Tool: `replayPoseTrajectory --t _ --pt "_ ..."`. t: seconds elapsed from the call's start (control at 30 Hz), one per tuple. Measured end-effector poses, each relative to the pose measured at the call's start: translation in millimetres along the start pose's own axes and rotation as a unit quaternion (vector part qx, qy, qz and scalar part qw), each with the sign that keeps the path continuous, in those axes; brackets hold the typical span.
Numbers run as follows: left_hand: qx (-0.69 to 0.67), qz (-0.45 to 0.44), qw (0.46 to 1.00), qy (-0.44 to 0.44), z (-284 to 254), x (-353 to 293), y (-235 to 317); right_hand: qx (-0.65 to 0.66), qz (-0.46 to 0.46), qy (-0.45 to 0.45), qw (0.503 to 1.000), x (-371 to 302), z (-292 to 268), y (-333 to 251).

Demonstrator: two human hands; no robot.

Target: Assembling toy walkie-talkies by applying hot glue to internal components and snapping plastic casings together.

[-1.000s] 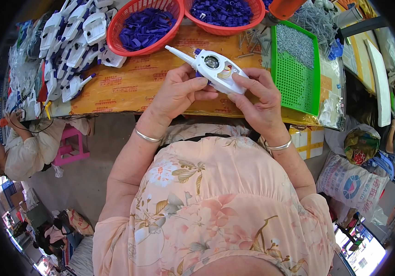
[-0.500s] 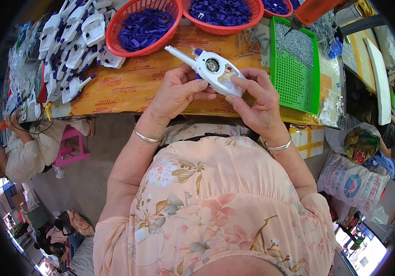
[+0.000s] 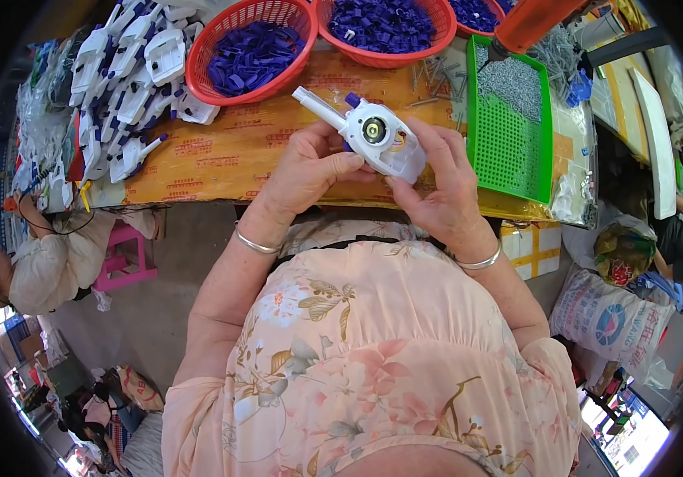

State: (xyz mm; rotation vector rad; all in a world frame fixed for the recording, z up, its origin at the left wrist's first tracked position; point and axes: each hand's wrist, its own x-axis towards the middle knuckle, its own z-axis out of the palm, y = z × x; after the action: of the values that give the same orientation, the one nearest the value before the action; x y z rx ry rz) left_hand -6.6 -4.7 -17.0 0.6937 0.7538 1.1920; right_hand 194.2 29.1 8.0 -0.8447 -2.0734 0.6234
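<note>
Both hands hold a white plastic housing (image 3: 385,143) above the table's near edge. It has a long narrow stem pointing up-left, a small purple knob, a round dark recess with a metal centre, and an open cavity where thin coloured wires show. My left hand (image 3: 317,165) is closed on its stem side, thumb along the lower edge; some of its fingers are hidden beneath. At the wider end, my right hand (image 3: 445,171) grips the housing between thumb and fingers.
Red baskets (image 3: 192,67) of purple parts stand at the back. A green perforated tray (image 3: 550,151) holds small screws, under an orange power screwdriver (image 3: 524,28). Similar white-and-purple housings (image 3: 130,79) pile up at left. A person (image 3: 51,270) sits beyond, near a pink stool (image 3: 130,262).
The housing has shifted slightly right and tilted, its stem now sloping more steeply. My right fingers have moved from its cavity to its outer edge. The orange screwdriver hangs slightly differently.
</note>
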Motion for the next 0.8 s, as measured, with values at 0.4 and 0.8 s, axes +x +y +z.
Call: replayPoseTrajectory --t 0.4,0.8 --pt "-0.016 0.007 1.0 -0.004 4.0 0.0 -3.4 -0.037 0.0 0.022 0.999 0.0 6.9 -0.2" --pt "0.007 0.001 1.0 0.017 4.8 1.1 -4.0 -0.065 -0.004 0.038 0.997 -4.1 14.4 4.1"
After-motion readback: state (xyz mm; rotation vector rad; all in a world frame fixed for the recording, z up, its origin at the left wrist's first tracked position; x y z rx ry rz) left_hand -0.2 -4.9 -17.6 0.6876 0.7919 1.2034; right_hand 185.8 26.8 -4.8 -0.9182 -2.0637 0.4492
